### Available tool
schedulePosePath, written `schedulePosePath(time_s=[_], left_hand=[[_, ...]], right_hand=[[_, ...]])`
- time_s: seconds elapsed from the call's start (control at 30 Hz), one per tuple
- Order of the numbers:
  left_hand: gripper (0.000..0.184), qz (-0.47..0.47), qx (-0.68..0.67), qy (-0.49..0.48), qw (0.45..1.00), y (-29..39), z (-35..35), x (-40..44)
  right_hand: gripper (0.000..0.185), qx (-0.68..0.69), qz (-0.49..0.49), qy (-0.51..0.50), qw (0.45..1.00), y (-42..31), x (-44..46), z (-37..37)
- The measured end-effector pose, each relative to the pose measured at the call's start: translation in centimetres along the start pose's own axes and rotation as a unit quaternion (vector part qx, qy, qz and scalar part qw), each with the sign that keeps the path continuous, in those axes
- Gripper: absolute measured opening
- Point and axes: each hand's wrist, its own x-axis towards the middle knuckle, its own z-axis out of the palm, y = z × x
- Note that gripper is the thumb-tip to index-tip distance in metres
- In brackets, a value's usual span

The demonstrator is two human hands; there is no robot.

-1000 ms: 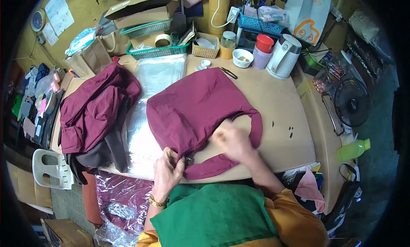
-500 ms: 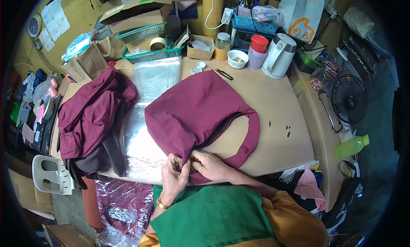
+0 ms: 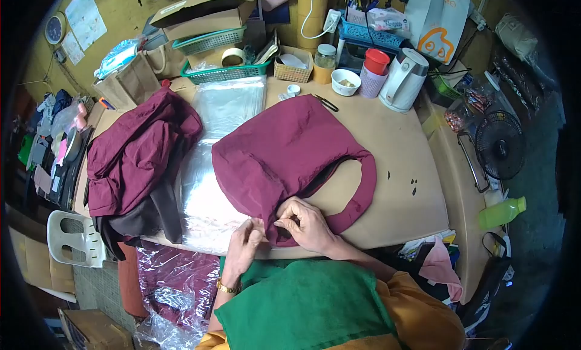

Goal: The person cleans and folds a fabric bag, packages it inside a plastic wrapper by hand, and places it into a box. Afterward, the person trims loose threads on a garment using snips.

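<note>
A maroon fabric bag [image 3: 284,144] with a looped shoulder strap [image 3: 364,189] lies flat on the table in front of me. At its near end, my left hand [image 3: 244,246] pinches the left edge of the gathered strap end. My right hand [image 3: 307,228] rests on the same part from the right, thumb and forefinger pressed together on the cloth. Whether a fine thread lies between the fingertips is too small to tell. Beneath the bag's left side are clear plastic sleeves [image 3: 209,199]. Dark thread snips [image 3: 326,102] lie just beyond its far corner.
A heap of maroon and dark cloth [image 3: 136,150] lies on the left. Along the back stand a green basket [image 3: 227,73], a white bowl [image 3: 345,82], a red-lidded cup [image 3: 374,71] and a white kettle [image 3: 402,81]. A white plastic chair [image 3: 72,238] stands at the left.
My hands have drawn slightly apart at the strap end. The right hand has turned and risen over the cloth, fingers now more visible. The whole view has shifted slightly.
</note>
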Motion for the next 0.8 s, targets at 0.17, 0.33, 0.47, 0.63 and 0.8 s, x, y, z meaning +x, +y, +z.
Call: schedulePosePath(time_s=[0.17,0.33,0.47,0.63,0.8], left_hand=[[0.053,0.113,-0.082,0.010,0.990,0.7,2.4,1.1],[0.025,0.086,-0.154,0.065,0.982,1.1,3.4,0.4],[0.025,0.029,-0.086,0.088,0.992,0.9,0.8,-0.9],[0.029,0.022,-0.178,0.087,0.980,0.6,-3.4,-1.7],[0.034,0.083,0.060,0.134,0.986,-0.1,-9.2,-2.9]], right_hand=[[0.010,0.036,0.046,-0.043,0.997,-0.2,-0.1,0.2],[0.006,-0.019,0.099,0.083,0.991,2.9,0.1,-1.1],[0.010,-0.299,0.025,0.242,0.923,5.7,1.6,-7.4],[0.012,-0.460,0.041,0.297,0.835,5.1,0.3,-15.0],[0.012,-0.032,0.308,-0.008,0.951,3.4,-3.5,-20.1]])
